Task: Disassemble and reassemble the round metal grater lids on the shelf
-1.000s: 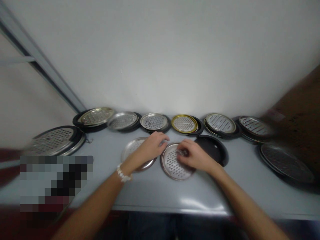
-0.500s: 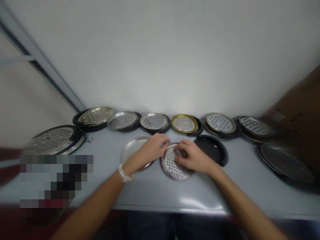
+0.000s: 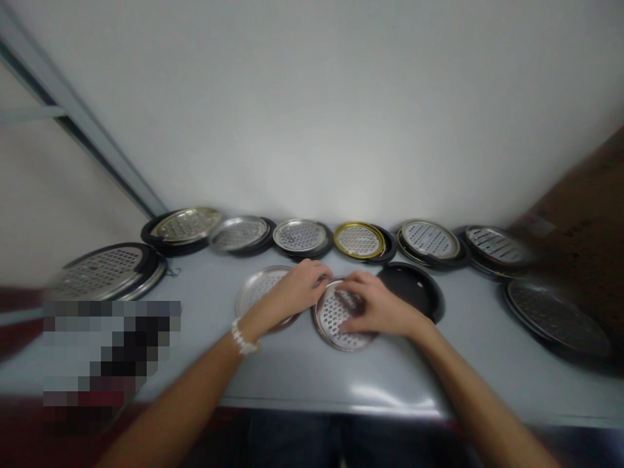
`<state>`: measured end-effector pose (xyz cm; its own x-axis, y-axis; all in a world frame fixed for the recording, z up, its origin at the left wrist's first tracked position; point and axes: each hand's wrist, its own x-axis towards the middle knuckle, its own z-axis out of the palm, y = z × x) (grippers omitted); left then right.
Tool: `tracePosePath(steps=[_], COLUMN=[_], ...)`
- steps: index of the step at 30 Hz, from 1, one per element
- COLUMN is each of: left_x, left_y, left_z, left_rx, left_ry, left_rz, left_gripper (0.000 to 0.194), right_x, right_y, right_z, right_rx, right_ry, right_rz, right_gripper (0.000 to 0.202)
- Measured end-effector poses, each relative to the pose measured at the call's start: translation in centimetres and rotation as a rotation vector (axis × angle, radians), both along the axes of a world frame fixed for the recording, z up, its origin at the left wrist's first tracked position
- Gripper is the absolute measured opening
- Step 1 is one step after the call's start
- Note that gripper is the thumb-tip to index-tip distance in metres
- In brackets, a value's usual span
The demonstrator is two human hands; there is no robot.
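Note:
A round metal grater disc (image 3: pixel 336 318) with rows of holes lies near the middle of the table, on what looks like another rim. My left hand (image 3: pixel 309 284), with a white bracelet at the wrist, has its fingers closed at the disc's upper left edge. Over the disc's upper right is my right hand (image 3: pixel 373 304), thumb and fingers apart, hiding part of it. Partly under my left forearm lies a second grater disc (image 3: pixel 253 289). A black round holder (image 3: pixel 409 292) sits behind my right hand, open side up.
Along the wall stand several grater discs on black rings, among them a gold-rimmed disc (image 3: pixel 361 240) and a slotted disc (image 3: pixel 429 239). More lie at left (image 3: pixel 104 273) and right (image 3: pixel 560 315). A cardboard box (image 3: pixel 585 214) is at the right edge. A blurred-out patch covers the lower left.
My right hand's fingers have spread, with the thumb now lower and further from the forefinger over the disc. My left hand and the disc have hardly moved.

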<state>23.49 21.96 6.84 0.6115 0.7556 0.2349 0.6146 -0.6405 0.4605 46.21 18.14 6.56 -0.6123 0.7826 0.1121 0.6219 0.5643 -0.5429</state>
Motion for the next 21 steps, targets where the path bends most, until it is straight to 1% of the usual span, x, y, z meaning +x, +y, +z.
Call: tracePosePath(steps=[2,4,9,13,17,21], left_x=[0.0,0.0,0.0,0.0,0.0,0.0], left_y=[0.0,0.0,0.0,0.0,-0.1,-0.1], left_z=[0.1,0.1,0.0,-0.1,-0.2,-0.1], left_rx=[-0.006,-0.005,0.0,0.007,0.014,0.012], left_ry=[0.0,0.004,0.006,0.001,-0.005,0.007], left_rz=[-0.005,-0.01,-0.005,-0.002,-0.001,-0.001], left_gripper=[0.022,0.022,0.023,0.021,0.022,0.022], right_x=[0.2,0.2,0.2,-0.1,-0.4,-0.7], right_y=[0.0,-0.1,0.0,0.1,0.1,0.0], right_z=[0.3,0.4,-0.1,-0.7,-0.7,-0.6], right_rx=[-0.028,-0.04,-0.019,0.065,0.133,0.154], right_ry=[-0.005,-0.017,-0.022,-0.024,-0.043,-0.041], right_rz=[0.022,0.026,0.015,-0.052,-0.077,-0.082], right_gripper=[0.079,0.082,0.068,0.057,0.051,0.049])
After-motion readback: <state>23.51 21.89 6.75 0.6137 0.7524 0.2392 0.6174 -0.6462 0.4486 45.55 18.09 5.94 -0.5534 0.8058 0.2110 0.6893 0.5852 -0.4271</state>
